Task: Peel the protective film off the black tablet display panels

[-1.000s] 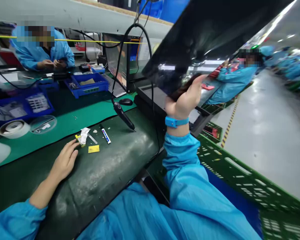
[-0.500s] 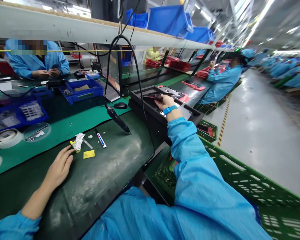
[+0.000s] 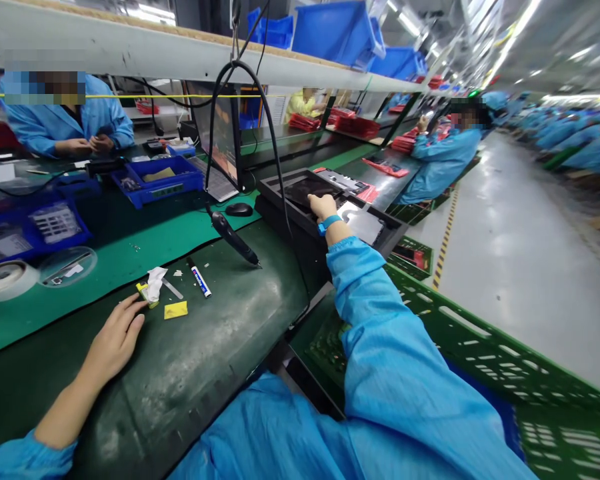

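Note:
My right hand (image 3: 323, 208), with a blue wrist strap (image 3: 329, 224), reaches over the black tray (image 3: 280, 212) at the table's far right end. Its curled fingers are at the near edge of a dark, flat, glossy panel (image 3: 305, 190), which lies about level in the tray; the fingertips are partly hidden. A shiny silver plate (image 3: 365, 222) lies in the tray beside that hand. On the dark green mat (image 3: 205, 360) my left hand (image 3: 111, 337) rests with fingers stretched out. Its fingertips are beside a small yellow-green packet (image 3: 143, 291) and a crumpled white tissue (image 3: 155, 283).
An electric screwdriver (image 3: 234, 239) hangs on a black cable. A marker pen (image 3: 201, 282) and a yellow pad (image 3: 175, 310) lie on the mat. Behind are a mouse (image 3: 239, 209), a laptop (image 3: 220, 140) and blue bins (image 3: 160, 183). A green crate (image 3: 460, 347) stands at right. Co-workers sit nearby.
The dark panel has gone from tilted to roughly flat in the tray, and my right hand has shifted slightly left, uncovering more of the silver plate. My left hand rests as before.

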`<state>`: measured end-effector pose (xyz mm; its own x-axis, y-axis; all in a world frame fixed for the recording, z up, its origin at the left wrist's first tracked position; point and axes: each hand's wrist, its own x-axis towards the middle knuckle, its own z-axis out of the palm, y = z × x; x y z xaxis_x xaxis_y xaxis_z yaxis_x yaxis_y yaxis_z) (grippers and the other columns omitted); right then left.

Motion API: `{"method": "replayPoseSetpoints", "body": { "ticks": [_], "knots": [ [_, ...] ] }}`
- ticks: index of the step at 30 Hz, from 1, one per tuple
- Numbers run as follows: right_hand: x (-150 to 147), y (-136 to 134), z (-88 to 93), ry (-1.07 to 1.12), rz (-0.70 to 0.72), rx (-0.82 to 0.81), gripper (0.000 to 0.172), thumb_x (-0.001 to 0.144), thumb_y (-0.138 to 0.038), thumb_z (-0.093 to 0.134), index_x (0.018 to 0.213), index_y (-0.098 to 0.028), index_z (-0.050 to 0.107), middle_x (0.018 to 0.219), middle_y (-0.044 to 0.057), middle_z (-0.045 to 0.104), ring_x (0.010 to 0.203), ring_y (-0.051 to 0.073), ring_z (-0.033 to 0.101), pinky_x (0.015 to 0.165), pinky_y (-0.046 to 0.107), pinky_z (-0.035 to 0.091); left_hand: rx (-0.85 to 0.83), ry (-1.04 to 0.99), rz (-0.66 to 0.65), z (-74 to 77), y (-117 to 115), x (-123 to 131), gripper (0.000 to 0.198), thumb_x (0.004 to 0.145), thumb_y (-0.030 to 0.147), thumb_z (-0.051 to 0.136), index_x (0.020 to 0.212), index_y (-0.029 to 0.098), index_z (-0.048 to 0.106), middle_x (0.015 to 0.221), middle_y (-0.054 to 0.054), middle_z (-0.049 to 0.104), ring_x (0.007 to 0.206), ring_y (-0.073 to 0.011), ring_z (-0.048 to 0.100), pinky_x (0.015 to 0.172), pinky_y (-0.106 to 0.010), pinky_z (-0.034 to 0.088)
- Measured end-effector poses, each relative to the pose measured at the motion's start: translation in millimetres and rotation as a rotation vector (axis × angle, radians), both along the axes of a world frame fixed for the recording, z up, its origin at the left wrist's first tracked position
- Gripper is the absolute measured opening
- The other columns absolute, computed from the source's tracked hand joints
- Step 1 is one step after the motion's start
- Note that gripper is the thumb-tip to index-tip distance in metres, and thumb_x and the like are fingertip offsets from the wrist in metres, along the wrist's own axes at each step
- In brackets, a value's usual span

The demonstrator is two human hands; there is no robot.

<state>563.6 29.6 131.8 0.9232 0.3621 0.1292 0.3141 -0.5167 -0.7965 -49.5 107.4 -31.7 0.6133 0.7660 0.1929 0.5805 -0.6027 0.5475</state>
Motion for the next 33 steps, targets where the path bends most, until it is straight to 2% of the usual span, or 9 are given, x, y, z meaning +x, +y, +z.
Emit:
{"method": "replayPoseSetpoints", "body": {
  "ticks": [7,11,17,20,24,26,30,32,33],
  "knots": [
    [-3,1,-4.6,-0.142,0.094,-0.143,0.048,0.09,-0.018,0.063,0.135,-0.003,0.068,0.146,0.027,0.064,0.145,0.034,0.054,0.126,0.046,0.036,-0.007,0.015,0.0,1.6,0,1,0.055,0.105,0.061,0.034,0.139,0.026,0.06,0.16,-0.01,0.048,0.149,-0.0341,0.048,0.128,-0.061,0.038],
    [-3,5,-6.0,-0.188,0.189,-0.17,0.048,0.093,-0.02,0.063,0.138,-0.005,0.068,0.147,0.02,0.066,0.142,0.028,0.059,0.126,0.038,0.039,0.021,0.004,-0.016,-1.1,3,1,0.05,0.103,0.059,0.037,0.137,0.029,0.06,0.159,-0.01,0.05,0.147,-0.0368,0.05,0.127,-0.066,0.038],
    [-4,10,-7.1,-0.233,0.302,-0.2,0.049,0.093,-0.024,0.066,0.14,-0.009,0.067,0.151,0.013,0.065,0.145,0.025,0.056,0.127,0.033,0.037,0.034,0.016,-0.026,-5.4,9,-1,0.043,0.099,0.06,0.041,0.141,0.055,0.049,0.16,0.003,0.046,0.149,-0.0384,0.049,0.126,-0.071,0.039],
    [-9,10,-5.9,-0.22,0.299,-0.21,0.049,0.093,-0.024,0.065,0.139,-0.008,0.068,0.152,0.017,0.063,0.15,0.027,0.051,0.13,0.04,0.033,0.038,0.003,-0.028,-4.9,9,-1,0.045,0.097,0.062,0.042,0.142,0.062,0.045,0.158,0.004,0.046,0.147,-0.0418,0.049,0.122,-0.076,0.04],
    [-14,8,-5.1,-0.185,0.23,-0.177,0.048,0.091,-0.026,0.068,0.135,-0.01,0.07,0.153,0.02,0.061,0.149,0.034,0.051,0.13,0.054,0.032,0.062,-0.024,-0.041,-6.2,13,-1,0.048,0.095,0.061,0.045,0.143,0.063,0.046,0.156,0.003,0.049,0.145,-0.0447,0.051,0.118,-0.079,0.042],
    [-17,5,-3.2,-0.177,0.204,-0.134,0.044,0.088,-0.023,0.07,0.129,-0.01,0.073,0.149,0.02,0.063,0.146,0.036,0.054,0.128,0.058,0.034,0.075,-0.022,-0.044,-6.6,14,1,0.048,0.095,0.059,0.046,0.143,0.058,0.05,0.156,0.002,0.05,0.144,-0.045,0.052,0.119,-0.079,0.042],
    [-35,-8,12.2,-0.218,0.227,0.081,0.025,0.085,-0.013,0.066,0.107,-0.01,0.078,0.135,0.019,0.072,0.142,0.03,0.058,0.13,0.051,0.033,0.127,-0.02,-0.032,3.1,0,8,0.045,0.098,0.057,0.045,0.131,0.033,0.063,0.153,-0.009,0.055,0.141,-0.042,0.056,0.121,-0.071,0.044],
    [-52,-19,25.0,-0.287,0.218,0.381,0.016,0.084,-0.01,0.062,0.091,-0.014,0.076,0.13,0.014,0.077,0.141,0.021,0.057,0.131,0.043,0.031,0.146,-0.021,-0.018,14.9,-18,8,0.046,0.1,0.056,0.045,0.127,0.024,0.065,0.152,-0.014,0.056,0.14,-0.0395,0.057,0.12,-0.066,0.048],
    [-61,-27,30.9,-0.297,0.227,0.485,0.018,0.086,-0.011,0.059,0.086,-0.019,0.075,0.133,0.011,0.076,0.146,0.019,0.053,0.131,0.041,0.029,0.158,-0.027,-0.001,22.0,-28,5,0.045,0.102,0.053,0.045,0.127,0.022,0.065,0.152,-0.016,0.055,0.138,-0.0379,0.059,0.118,-0.063,0.05]
  ]
}}
